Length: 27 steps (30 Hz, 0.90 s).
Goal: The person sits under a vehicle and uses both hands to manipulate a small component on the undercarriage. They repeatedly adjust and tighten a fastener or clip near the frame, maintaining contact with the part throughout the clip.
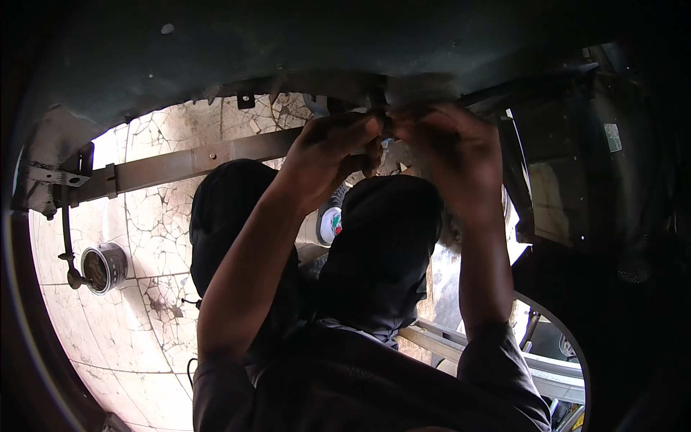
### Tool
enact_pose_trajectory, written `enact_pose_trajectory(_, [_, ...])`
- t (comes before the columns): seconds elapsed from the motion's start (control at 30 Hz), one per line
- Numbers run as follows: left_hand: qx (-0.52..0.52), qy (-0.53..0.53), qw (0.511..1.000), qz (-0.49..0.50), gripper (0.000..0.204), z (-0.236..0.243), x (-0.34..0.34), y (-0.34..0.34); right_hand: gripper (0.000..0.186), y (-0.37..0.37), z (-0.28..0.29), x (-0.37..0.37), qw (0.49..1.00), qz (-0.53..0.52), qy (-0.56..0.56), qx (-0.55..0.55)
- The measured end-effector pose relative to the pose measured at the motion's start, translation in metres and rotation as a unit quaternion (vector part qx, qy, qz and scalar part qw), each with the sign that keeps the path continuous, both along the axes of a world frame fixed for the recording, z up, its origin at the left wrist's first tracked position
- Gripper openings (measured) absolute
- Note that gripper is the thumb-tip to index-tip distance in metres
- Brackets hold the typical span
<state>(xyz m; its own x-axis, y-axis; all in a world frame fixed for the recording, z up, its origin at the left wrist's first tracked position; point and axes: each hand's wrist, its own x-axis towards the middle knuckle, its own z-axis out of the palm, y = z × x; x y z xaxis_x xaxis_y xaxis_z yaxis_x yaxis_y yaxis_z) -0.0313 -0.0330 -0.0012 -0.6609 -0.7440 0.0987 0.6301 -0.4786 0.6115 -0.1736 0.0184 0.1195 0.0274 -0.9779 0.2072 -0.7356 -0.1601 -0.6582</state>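
Left hand (324,147) and right hand (453,144) close together at a small dark part (376,97), upper middle of the frame

At the upper left, a worn metal bracket (59,144) carries a thin dark rod (66,227) that hangs down to a joint. Just beside that joint, at the left of the frame, a round can (117,261) with dark contents stands on the cracked, pale tiled floor (86,324). A long brownish metal bar (165,164) runs from the bracket toward the upper middle, a bolt head showing on its face. Below it, the person's knees in dark trousers (234,209) fill the centre.

The left hand is raised with its fingers bent and the thumb reaching to the dark part. The right hand, blurred, faces it from the other side, fingers curled inward. Whether either one actually grips the part, I cannot tell, as shadow and blur hide the contact. A dark panel (252,43) spans the top of the frame above both. At the lower right lie pale metal rails (446,344), and a dark, shadowed structure (565,187) takes up the right side.
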Motion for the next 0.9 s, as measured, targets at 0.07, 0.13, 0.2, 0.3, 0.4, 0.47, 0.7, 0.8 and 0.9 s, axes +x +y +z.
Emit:
enact_pose_trajectory(0.07, [-0.021,-0.002,1.000,-0.011,0.039,-0.002,0.000,-0.002,0.011,-0.001,-0.003,-0.001,0.998,0.026,-0.036,-0.041])
enact_pose_trajectory(0.13, [-0.012,0.014,1.000,-0.003,0.039,-0.005,-0.003,-0.001,0.012,-0.003,-0.006,-0.007,0.996,0.046,-0.054,-0.047])
enact_pose_trajectory(0.2, [-0.005,-0.002,1.000,0.014,0.038,-0.002,0.002,-0.001,0.012,-0.008,-0.005,-0.005,0.999,0.037,-0.021,-0.024])
enact_pose_trajectory(0.3, [-0.013,0.021,1.000,0.001,0.037,-0.007,-0.002,-0.001,0.012,-0.003,-0.003,-0.001,0.999,0.024,-0.016,-0.022])
enact_pose_trajectory(0.4, [-0.010,0.018,1.000,0.010,0.036,-0.001,0.000,-0.001,0.013,-0.003,-0.007,-0.004,0.998,0.024,-0.047,-0.031])
enact_pose_trajectory(0.47, [-0.010,0.014,1.000,0.006,0.035,-0.001,0.000,0.001,0.013,-0.011,-0.006,-0.005,0.998,0.039,-0.022,-0.033])
enact_pose_trajectory(0.7, [0.001,-0.001,1.000,0.024,0.037,0.006,-0.001,0.001,0.012,-0.008,0.002,0.003,0.999,0.026,-0.014,-0.025])
enact_pose_trajectory(0.8, [-0.007,-0.009,1.000,0.016,0.036,0.001,0.003,0.000,0.012,-0.005,0.000,0.004,0.999,0.012,0.015,-0.033])
enact_pose_trajectory(0.9, [-0.017,0.003,1.000,0.006,0.036,0.003,0.000,-0.001,0.011,0.003,0.005,0.006,0.999,-0.016,-0.039,-0.005])
